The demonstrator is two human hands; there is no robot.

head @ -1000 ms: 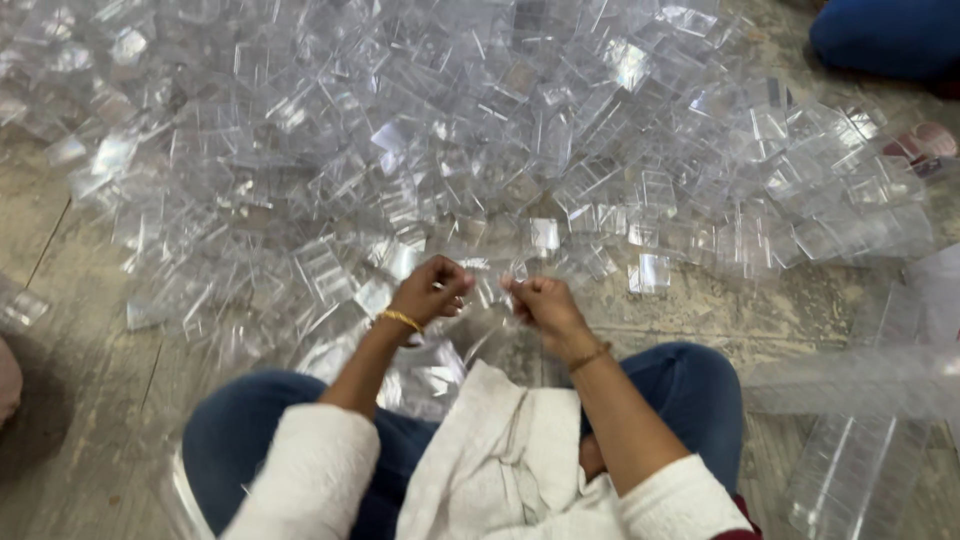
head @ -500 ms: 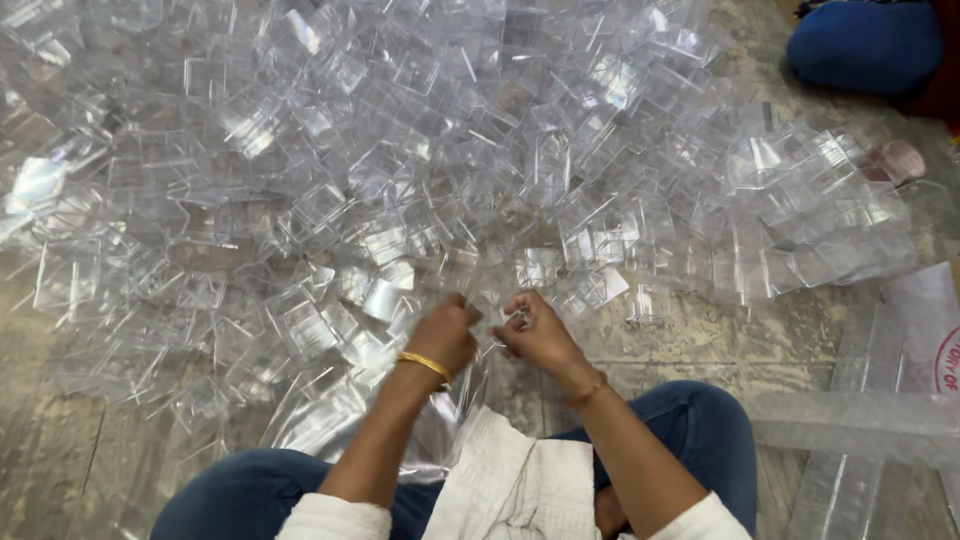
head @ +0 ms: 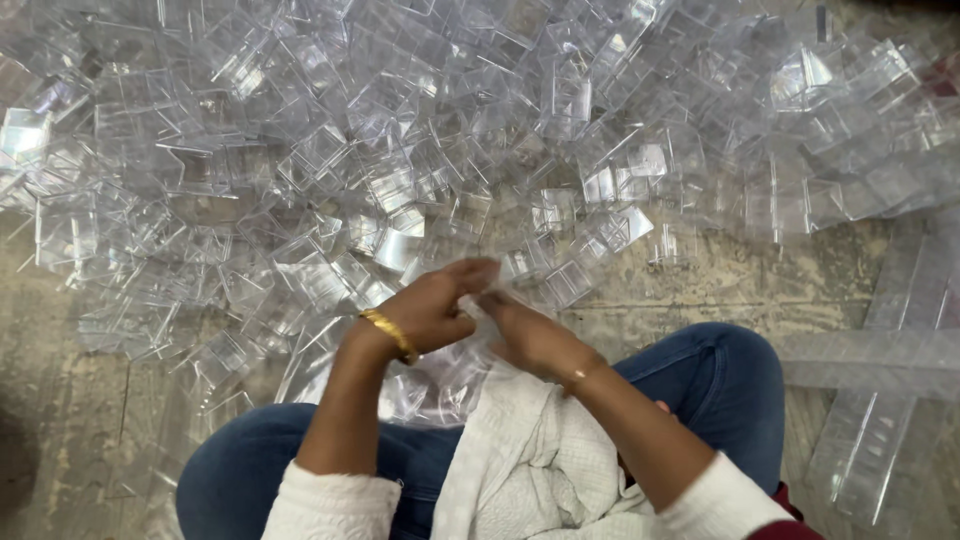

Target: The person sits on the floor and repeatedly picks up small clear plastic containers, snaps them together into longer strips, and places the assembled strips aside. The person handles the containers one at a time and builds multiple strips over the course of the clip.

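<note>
Floor (head: 700, 290): bare, worn, mottled grey-brown, visible below and to the left of the heap.
Heap of clear plastic boxes (head: 420, 130): covers the whole upper part of the view edge to edge, pieces lying at all angles, many glinting.
Long clear plastic strips (head: 880, 400): lie crossed at the right edge, near the person's right knee.
Person: seated on the floor, blue jeans (head: 720, 380), white cloth (head: 530, 460) draped over the lap, white sleeves at the bottom edge.
Left hand (head: 430, 305): raised over the near edge of the heap, fingers curled and pinched together toward the right hand; gold bangle (head: 390, 335) on the wrist.
Right hand (head: 530, 330): fingertips meet those of the left hand, thin bracelet (head: 578, 375) on the wrist.
Small clear plastic piece (head: 490, 300): sits between the two sets of fingertips, just above the lap; both hands appear to pinch it, though blur and transparency hide its shape
</note>
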